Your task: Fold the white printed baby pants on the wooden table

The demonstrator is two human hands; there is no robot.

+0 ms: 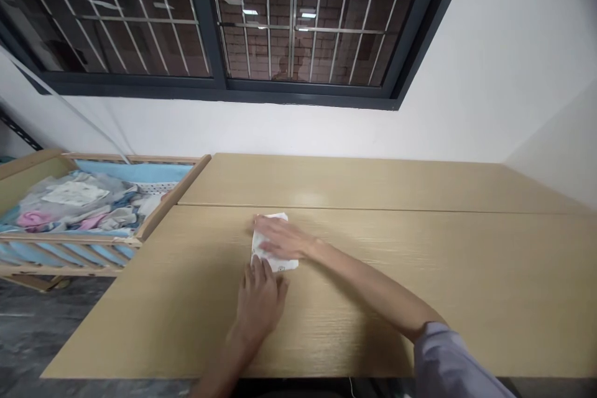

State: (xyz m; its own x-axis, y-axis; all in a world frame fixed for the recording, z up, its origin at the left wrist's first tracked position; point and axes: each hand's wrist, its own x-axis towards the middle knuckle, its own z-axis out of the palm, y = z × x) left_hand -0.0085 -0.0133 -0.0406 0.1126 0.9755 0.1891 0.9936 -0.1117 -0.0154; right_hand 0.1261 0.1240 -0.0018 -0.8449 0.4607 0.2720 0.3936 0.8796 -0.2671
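A small white folded cloth (285,265) with a faint printed pattern lies on the wooden tabletop (420,286), left of the middle. Flat across its upper part rests my right hand (282,237), fingers stretched out toward the left and slightly blurred. My left hand (261,295) touches the near left edge of the cloth with its fingertips; its fingers point away from me and the thumb stands apart. Much of the cloth is hidden under my right hand, so I cannot tell exactly what kind of piece it is.
A wooden crib (175,199) with light blue lining stands at the left, holding a pile of clothes (116,217) and a clear plastic bag (46,198). A seam crosses the tabletop. Behind are a white wall (298,127) and a dark-framed barred window (219,88).
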